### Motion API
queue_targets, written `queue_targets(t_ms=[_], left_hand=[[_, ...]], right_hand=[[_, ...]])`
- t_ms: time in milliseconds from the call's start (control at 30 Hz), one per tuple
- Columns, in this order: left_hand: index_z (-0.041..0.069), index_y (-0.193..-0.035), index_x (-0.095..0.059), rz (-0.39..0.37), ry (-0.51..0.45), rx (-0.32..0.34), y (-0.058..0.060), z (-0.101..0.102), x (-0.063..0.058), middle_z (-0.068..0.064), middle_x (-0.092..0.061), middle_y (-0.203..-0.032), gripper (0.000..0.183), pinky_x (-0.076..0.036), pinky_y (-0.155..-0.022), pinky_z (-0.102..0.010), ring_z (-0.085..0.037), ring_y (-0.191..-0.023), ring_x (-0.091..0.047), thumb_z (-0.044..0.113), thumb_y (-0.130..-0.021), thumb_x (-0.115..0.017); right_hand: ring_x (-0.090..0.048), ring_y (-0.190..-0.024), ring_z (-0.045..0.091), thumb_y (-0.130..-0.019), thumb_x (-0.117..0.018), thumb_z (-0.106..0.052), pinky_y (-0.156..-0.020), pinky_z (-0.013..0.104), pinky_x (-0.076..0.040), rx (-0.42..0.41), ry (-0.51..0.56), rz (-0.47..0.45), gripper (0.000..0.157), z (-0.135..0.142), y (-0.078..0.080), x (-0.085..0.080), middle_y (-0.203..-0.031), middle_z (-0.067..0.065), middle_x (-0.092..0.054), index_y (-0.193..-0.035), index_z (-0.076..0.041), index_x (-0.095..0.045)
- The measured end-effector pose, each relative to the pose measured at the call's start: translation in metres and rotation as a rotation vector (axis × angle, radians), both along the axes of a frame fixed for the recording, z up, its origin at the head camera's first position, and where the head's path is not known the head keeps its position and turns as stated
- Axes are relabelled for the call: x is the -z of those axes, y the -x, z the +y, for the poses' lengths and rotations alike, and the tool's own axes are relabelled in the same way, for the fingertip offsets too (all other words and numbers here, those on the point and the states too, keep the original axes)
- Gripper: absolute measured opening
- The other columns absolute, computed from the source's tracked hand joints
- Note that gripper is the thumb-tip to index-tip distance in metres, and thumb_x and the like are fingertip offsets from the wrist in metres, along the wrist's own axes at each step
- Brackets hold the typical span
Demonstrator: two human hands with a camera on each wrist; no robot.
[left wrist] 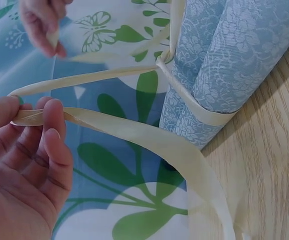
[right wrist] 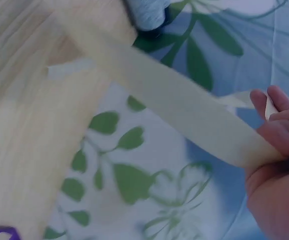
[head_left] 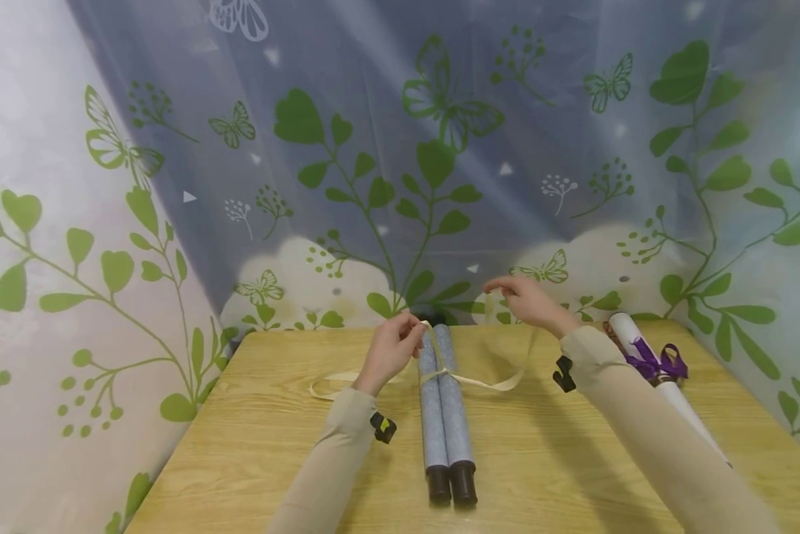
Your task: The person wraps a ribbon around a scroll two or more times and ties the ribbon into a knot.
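A scroll (head_left: 454,415) rolled from both ends into two blue-grey, flower-patterned rolls lies lengthwise on the table, with dark brown end knobs. Around its middle runs a cream ribbon (left wrist: 129,131), crossed in a knot on top. Left of the scroll, my left hand (head_left: 391,348) pinches a folded loop of this ribbon between thumb and fingers. Raised to the right and farther back, my right hand (head_left: 529,302) holds the ribbon's other length, which sags in a curve from the knot. In the right wrist view, the ribbon passes into the right hand's curled fingers (right wrist: 279,137).
At the table's right side lies a white scroll (head_left: 683,415) tied with a purple ribbon bow (head_left: 660,363). The wooden table (head_left: 239,445) ends at a leaf-and-butterfly printed curtain (head_left: 373,185) behind and at the sides. A loose ribbon tail lies left of the blue scroll.
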State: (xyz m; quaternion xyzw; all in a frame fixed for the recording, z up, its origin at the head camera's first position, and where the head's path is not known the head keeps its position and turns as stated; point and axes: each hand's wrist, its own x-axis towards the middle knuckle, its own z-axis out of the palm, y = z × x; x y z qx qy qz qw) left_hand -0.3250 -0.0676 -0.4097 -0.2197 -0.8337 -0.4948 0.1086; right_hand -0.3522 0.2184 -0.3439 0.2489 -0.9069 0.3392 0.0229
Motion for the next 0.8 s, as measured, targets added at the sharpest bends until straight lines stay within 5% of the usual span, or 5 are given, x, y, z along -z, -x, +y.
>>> queue_targets(t_ms=[300,400,467,533,800], left_hand=[[0.014,-0.092,-0.065,0.003,0.0,0.013,-0.002,-0.001,0.002,-0.013,-0.067,-0.073,0.02,-0.044,-0.049,-0.027,-0.021,-0.057,-0.061,0.027,-0.102,-0.054],[0.014,-0.092,-0.064,-0.002,0.001,0.014,-0.002,-0.002,0.003,-0.012,-0.066,-0.073,0.02,-0.044,-0.049,-0.027,-0.02,-0.057,-0.062,0.028,-0.102,-0.054],[0.014,-0.092,-0.064,-0.001,-0.002,0.012,-0.002,-0.002,0.003,-0.012,-0.066,-0.073,0.02,-0.045,-0.05,-0.027,-0.02,-0.057,-0.062,0.029,-0.102,-0.054],[0.013,-0.093,-0.064,0.003,-0.007,0.014,-0.001,-0.003,0.002,-0.014,-0.066,-0.073,0.021,-0.045,-0.05,-0.027,-0.026,-0.059,-0.063,0.028,-0.101,-0.054],[0.008,-0.096,-0.065,-0.025,0.01,0.032,-0.002,-0.003,0.004,-0.019,-0.068,-0.077,0.021,-0.044,-0.05,-0.025,-0.036,-0.064,-0.064,0.025,-0.101,-0.055]], right_hand=[[-0.02,-0.041,0.009,-0.104,-0.026,-0.004,-0.044,0.027,-0.029,-0.074,0.023,0.059,0.047,-0.047,0.009,-0.021,-0.15,0.013,-0.046,-0.145,-0.011,-0.049],[-0.017,-0.041,0.011,-0.104,-0.028,-0.004,-0.042,0.028,-0.026,-0.144,0.143,0.04,0.049,-0.06,0.008,-0.032,-0.106,0.015,-0.068,-0.145,-0.02,-0.049],[-0.019,-0.042,0.012,-0.104,-0.028,-0.005,-0.045,0.029,-0.026,-0.196,0.212,-0.005,0.05,-0.067,0.007,-0.038,-0.07,0.012,-0.056,-0.144,-0.023,-0.05],[-0.022,-0.043,0.013,-0.103,-0.03,-0.005,-0.046,0.03,-0.028,-0.234,0.256,-0.068,0.049,-0.07,0.006,-0.037,-0.059,0.01,-0.043,-0.142,-0.023,-0.053],[-0.043,-0.046,0.011,-0.1,-0.033,0.005,-0.055,0.032,-0.045,-0.221,0.043,-0.18,0.051,-0.066,0.007,0.019,-0.125,0.025,-0.062,-0.148,-0.011,-0.042]])
